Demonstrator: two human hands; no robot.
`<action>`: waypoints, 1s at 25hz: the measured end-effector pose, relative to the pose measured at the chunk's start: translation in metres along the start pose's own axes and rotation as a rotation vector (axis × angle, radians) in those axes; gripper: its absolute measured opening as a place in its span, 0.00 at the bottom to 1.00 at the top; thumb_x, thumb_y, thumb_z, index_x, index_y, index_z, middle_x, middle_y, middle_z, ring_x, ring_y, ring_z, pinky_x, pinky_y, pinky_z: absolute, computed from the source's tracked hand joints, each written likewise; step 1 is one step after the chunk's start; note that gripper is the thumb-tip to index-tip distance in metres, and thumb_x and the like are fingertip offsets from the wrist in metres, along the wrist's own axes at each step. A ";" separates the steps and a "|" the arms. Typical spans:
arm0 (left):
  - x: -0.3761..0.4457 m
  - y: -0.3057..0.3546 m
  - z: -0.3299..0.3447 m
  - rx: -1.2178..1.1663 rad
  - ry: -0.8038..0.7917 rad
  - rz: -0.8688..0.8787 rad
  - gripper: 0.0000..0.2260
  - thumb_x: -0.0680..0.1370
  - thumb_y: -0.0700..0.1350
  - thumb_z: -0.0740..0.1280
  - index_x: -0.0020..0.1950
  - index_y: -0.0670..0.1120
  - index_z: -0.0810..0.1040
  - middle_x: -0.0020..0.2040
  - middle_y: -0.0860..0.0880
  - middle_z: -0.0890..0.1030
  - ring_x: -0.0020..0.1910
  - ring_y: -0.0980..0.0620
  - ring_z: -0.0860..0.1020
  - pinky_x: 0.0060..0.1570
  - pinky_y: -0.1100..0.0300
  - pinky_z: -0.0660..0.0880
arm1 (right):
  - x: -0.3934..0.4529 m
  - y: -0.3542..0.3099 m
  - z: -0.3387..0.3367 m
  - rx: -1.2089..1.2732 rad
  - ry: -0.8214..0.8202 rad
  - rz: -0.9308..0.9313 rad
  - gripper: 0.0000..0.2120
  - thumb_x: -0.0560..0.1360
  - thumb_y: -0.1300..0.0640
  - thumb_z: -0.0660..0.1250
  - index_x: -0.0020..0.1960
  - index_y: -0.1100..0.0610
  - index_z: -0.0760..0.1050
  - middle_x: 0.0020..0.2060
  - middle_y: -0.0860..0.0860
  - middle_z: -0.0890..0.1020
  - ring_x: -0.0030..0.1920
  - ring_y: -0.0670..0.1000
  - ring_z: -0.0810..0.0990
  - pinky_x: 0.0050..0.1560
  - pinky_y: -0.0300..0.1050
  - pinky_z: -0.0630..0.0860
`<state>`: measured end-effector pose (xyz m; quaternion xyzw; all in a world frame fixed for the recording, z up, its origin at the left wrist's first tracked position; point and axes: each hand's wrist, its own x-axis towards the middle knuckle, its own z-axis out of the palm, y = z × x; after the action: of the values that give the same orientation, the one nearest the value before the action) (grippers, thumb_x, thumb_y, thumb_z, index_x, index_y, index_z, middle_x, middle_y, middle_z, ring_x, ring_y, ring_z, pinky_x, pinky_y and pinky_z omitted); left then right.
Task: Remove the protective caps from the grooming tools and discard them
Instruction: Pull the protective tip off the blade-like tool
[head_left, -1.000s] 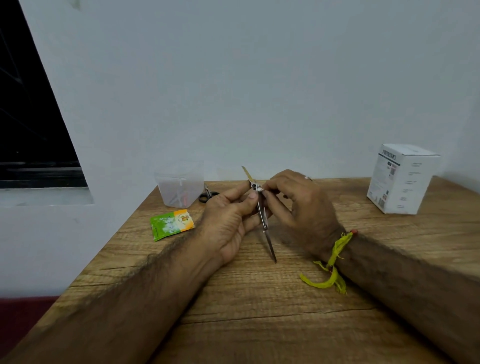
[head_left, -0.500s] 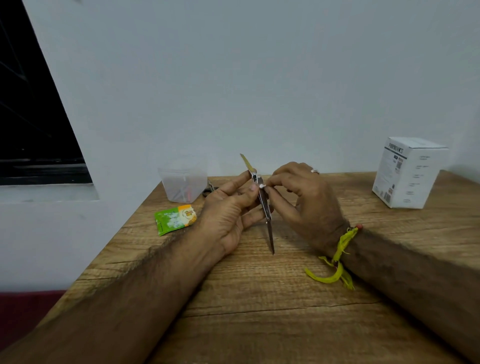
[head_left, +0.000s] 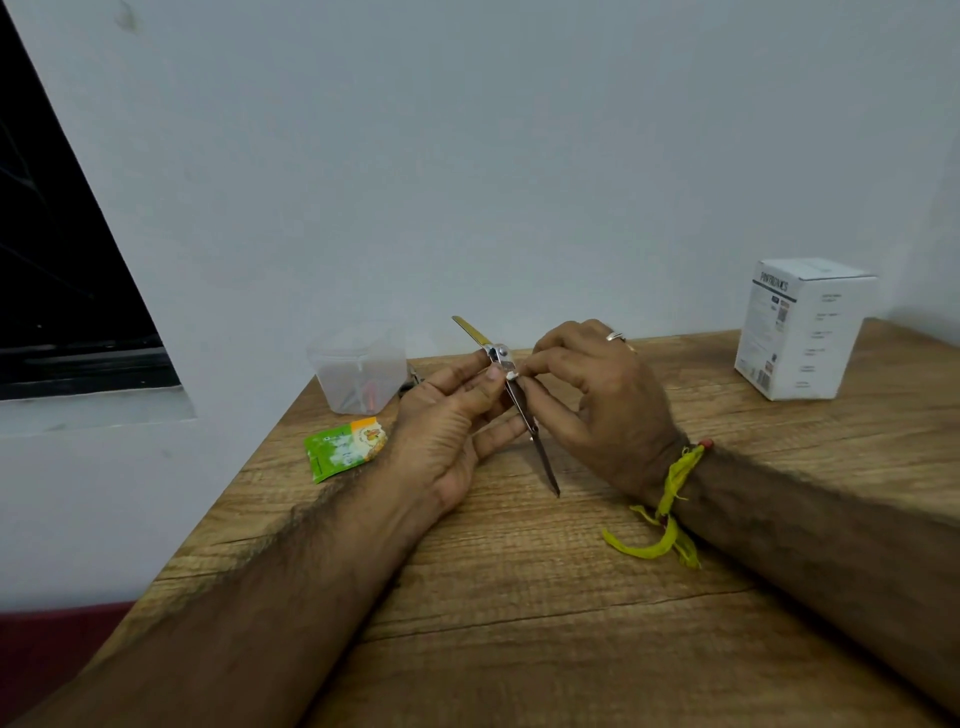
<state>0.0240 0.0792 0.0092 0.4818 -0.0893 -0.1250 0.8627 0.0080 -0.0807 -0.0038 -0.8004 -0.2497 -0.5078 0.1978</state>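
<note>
Metal tool (head_left: 521, 410) unchanged between hands (head_left: 524, 410)

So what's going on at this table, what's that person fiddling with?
A person is working on a slim metal grooming tool held up over a wooden table. The left hand grips it near the pivot, while the right hand pinches a small white bit on it, probably a protective cap. A clear plastic container, a green sachet and a white box sit on the table.
</note>
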 end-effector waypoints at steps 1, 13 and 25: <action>0.000 0.000 0.000 0.011 0.004 0.006 0.10 0.77 0.34 0.68 0.58 0.39 0.80 0.45 0.45 0.85 0.38 0.52 0.85 0.34 0.54 0.84 | 0.000 0.001 0.000 0.002 -0.001 0.007 0.05 0.76 0.58 0.70 0.48 0.59 0.84 0.42 0.52 0.81 0.43 0.55 0.78 0.44 0.53 0.76; 0.006 -0.002 -0.005 0.049 0.024 0.047 0.12 0.79 0.34 0.67 0.62 0.36 0.78 0.40 0.46 0.86 0.36 0.53 0.85 0.35 0.54 0.84 | -0.002 0.001 0.001 0.045 -0.095 0.016 0.05 0.76 0.58 0.70 0.48 0.58 0.83 0.42 0.51 0.81 0.44 0.53 0.77 0.44 0.53 0.75; 0.005 -0.002 -0.003 0.090 0.043 0.056 0.09 0.81 0.34 0.65 0.61 0.36 0.79 0.48 0.42 0.85 0.40 0.50 0.84 0.34 0.57 0.83 | -0.003 0.000 -0.001 0.029 -0.135 -0.016 0.07 0.75 0.57 0.69 0.47 0.59 0.84 0.42 0.51 0.82 0.44 0.54 0.78 0.44 0.54 0.75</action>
<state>0.0289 0.0788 0.0058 0.5201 -0.0899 -0.0864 0.8449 0.0065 -0.0822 -0.0063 -0.8280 -0.2762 -0.4503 0.1882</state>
